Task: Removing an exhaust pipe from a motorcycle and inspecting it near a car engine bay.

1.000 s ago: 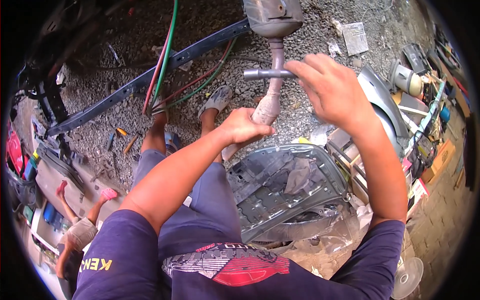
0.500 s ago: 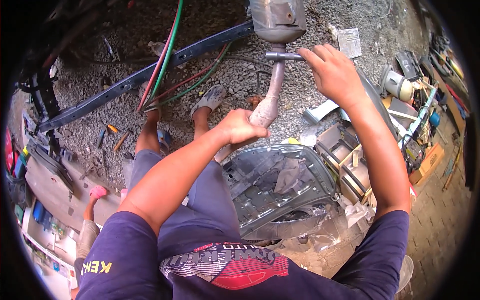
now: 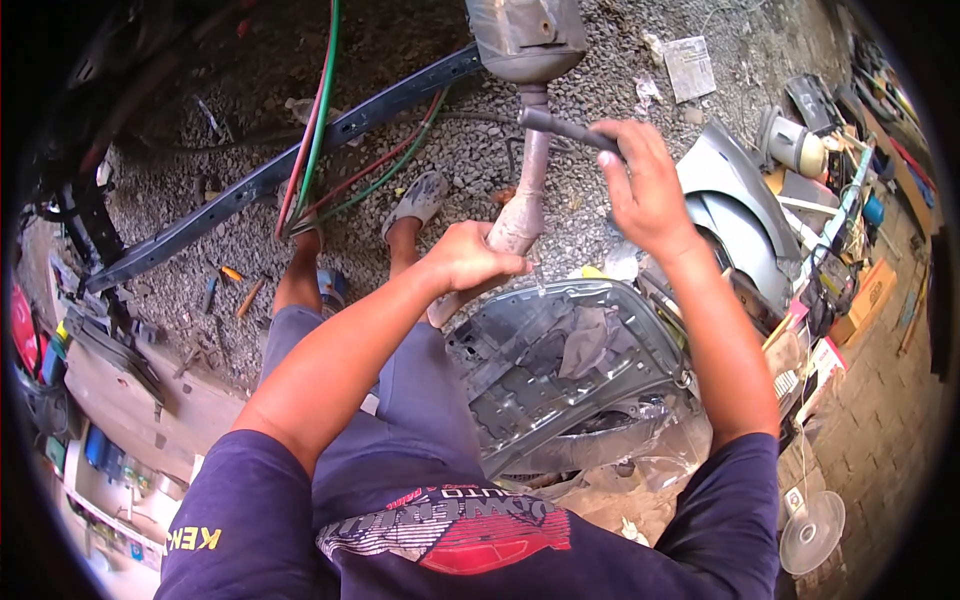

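Observation:
A rusty, light-coated exhaust pipe [image 3: 519, 216] hangs in front of me, with a wide metal canister [image 3: 528, 42] at its far end. Wrapped round the pipe's near bend is my left hand [image 3: 468, 258], its thumb pointing right. My right hand [image 3: 645, 190] is closed on the handle of a dark hammer [image 3: 572, 130]. The hammer's head lies over the narrow part of the pipe, just below the canister; whether it touches the metal I cannot tell.
A long dark metal beam [image 3: 290, 160] crosses at the left, with red and green hoses [image 3: 322, 130] hanging past it. Below the pipe lies a grey car door panel [image 3: 550, 370]. A silver fender [image 3: 735, 215] and assorted scrap are at right. Several hand tools lie on the gravel at left.
The hammer has tilted, its handle now sloping down to the right. My right hand has come lower, and the canister and pipe appear further left in view. My left hand keeps its grip.

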`<state>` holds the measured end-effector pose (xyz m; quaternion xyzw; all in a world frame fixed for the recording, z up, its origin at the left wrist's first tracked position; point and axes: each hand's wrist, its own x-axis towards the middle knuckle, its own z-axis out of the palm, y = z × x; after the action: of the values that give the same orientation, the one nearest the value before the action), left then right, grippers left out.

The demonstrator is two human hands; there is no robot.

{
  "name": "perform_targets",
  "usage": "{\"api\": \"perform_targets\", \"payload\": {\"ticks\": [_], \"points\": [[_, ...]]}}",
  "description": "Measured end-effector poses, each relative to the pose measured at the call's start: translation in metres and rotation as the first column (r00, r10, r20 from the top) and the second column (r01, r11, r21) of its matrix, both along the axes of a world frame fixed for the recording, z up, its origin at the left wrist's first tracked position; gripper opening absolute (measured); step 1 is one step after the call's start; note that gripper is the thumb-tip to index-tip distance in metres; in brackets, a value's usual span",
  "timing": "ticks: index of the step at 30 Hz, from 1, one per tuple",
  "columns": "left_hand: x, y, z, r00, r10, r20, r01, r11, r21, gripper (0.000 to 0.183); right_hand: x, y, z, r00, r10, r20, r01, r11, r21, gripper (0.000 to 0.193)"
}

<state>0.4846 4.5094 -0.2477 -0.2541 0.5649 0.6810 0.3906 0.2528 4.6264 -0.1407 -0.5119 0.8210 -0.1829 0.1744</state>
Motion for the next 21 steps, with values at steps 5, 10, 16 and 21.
{"api": "perform_targets", "payload": {"ticks": [5,10,16,21], "points": [[-0.006,0.004,0.005,0.999,-0.043,0.014,0.043,0.999,-0.008,0.068,0.066,0.06,-0.022,0.671,-0.603,0.432,0.58,0.79,0.201,0.021],[-0.01,0.007,0.01,1.0,0.01,0.029,-0.011,0.999,0.04,0.061,0.154,0.109,-0.06,-0.052,-0.677,0.734,0.775,0.436,0.457,0.024],[-0.004,0.008,0.007,0.989,0.099,0.107,-0.111,0.987,0.114,0.05,0.243,0.112,-0.082,-0.553,-0.323,0.768,0.741,0.23,0.63,0.034],[-0.008,0.011,0.018,0.988,0.042,0.149,-0.056,0.994,0.089,0.054,0.304,0.112,-0.094,-0.666,-0.133,0.734,0.704,0.216,0.677,0.032]]}}
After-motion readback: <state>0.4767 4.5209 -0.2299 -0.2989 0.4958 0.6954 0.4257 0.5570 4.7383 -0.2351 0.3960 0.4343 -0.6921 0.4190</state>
